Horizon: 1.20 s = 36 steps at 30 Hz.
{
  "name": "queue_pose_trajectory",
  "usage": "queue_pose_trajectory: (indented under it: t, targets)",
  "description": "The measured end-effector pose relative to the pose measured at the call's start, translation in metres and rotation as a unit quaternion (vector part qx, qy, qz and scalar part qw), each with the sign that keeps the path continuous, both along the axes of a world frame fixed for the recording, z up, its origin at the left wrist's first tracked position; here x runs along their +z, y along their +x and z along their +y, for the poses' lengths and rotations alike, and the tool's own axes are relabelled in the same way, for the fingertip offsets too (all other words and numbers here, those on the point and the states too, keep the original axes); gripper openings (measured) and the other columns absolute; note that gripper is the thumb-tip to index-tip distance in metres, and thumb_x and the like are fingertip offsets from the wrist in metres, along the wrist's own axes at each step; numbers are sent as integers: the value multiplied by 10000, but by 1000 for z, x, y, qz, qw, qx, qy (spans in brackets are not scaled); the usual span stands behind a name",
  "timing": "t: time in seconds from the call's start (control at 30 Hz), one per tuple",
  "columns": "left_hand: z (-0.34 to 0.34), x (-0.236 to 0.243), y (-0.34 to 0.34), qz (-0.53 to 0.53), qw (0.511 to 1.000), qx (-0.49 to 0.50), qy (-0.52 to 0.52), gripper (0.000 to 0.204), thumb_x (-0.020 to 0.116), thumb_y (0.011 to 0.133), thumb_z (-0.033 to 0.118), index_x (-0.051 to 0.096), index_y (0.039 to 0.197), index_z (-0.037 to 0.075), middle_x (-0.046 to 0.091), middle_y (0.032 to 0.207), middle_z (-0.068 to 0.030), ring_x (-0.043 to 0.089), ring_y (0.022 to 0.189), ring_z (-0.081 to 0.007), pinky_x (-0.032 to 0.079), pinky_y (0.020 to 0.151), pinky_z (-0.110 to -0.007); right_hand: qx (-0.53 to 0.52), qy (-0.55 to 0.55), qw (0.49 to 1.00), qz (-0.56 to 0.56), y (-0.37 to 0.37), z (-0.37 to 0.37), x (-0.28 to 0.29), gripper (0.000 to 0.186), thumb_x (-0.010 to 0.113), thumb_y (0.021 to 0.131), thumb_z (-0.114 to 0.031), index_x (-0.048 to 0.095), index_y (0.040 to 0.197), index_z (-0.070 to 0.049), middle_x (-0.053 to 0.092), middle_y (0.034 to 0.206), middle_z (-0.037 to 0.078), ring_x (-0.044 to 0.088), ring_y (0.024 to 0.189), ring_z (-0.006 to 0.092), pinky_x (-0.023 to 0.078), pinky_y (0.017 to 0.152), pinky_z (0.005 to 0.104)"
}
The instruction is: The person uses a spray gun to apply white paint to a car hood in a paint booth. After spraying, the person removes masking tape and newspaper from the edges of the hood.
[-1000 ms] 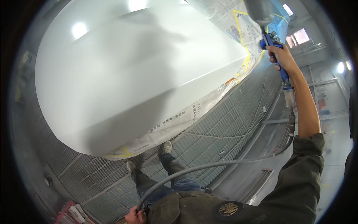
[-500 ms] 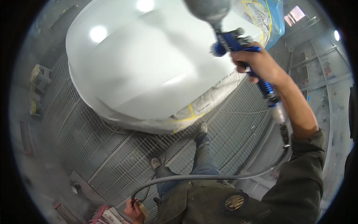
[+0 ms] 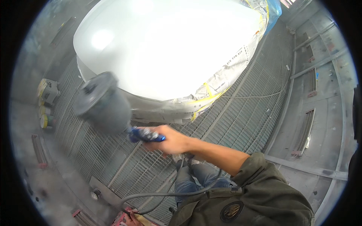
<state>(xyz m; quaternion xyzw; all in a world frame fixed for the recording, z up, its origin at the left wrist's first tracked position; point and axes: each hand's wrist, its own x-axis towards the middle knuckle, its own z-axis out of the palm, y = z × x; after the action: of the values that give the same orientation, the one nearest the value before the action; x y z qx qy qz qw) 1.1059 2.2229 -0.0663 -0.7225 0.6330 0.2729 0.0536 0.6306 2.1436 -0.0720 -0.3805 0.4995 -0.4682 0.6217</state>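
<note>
My right hand [image 3: 170, 141] is closed around the grip of a blue spray gun [image 3: 150, 135], which is tilted so its big grey paint cup [image 3: 102, 103] points up and to the left. Gun and cup are held near the front edge of a glossy white car hood [image 3: 162, 49] and hide part of it. At the lower edge, my left hand [image 3: 132, 219] is partly cut off, with its fingers curled at a bend of the grey air hose [image 3: 158, 194]. The hose crosses in front of my body, and a tan piece of something shows beside that hand.
Masking paper [image 3: 235, 69] with yellow tape borders the hood, and blue plastic sheeting [image 3: 274, 17] is at the far right. Underfoot is metal floor grating [image 3: 241, 116]. Several cans and a bucket [image 3: 49, 90] stand at the left. Red-and-white material [image 3: 120, 219] lies by my left hand.
My right hand has swept the spray gun from the upper right down and left, past the hood's front edge. My left hand has dropped lower, and my feet now stand close together.
</note>
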Motion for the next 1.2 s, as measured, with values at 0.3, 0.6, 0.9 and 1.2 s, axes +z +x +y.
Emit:
queue_pose_trajectory:
  t: [0.3, 0.6, 0.9, 1.2]
  targets:
    - [28, -41, -44, 146, 981, -100, -81, 203, 553, 1022, 160, 643, 971, -14, 688, 839, -157, 607, 731, -236, 480, 677, -347, -292, 121, 938, 143, -163, 115, -5, 153, 671, 874, -161, 704, 922, -19, 653, 714, 42, 558, 506, 99, 445, 431, 237]
    - [32, -43, -93, 165, 964, -200, -63, 95, 666, 894, 38, 676, 963, -26, 704, 759, -128, 663, 621, -190, 504, 598, -312, -577, 51, 685, 441, -265, 212, -20, 550, 589, 905, -107, 539, 1447, -30, 664, 877, 43, 592, 704, 91, 503, 514, 255]
    - [-77, -36, 6, 121, 961, -232, -88, 145, 595, 942, 80, 648, 1032, -20, 687, 863, -212, 685, 756, -373, 522, 670, -425, -443, 140, 871, 162, -54, 185, -66, 188, 645, 803, -93, 642, 989, -66, 598, 783, -30, 492, 571, 40, 400, 478, 218]
    - [-282, -53, 232, 187, 960, -126, -166, 169, 476, 1021, 38, 600, 1103, -43, 655, 898, -112, 621, 792, -193, 494, 752, -308, -579, 27, 814, -44, 188, 73, -105, 537, 550, 780, -77, 559, 1298, 65, 662, 1214, 208, 681, 1066, 329, 638, 576, 387]
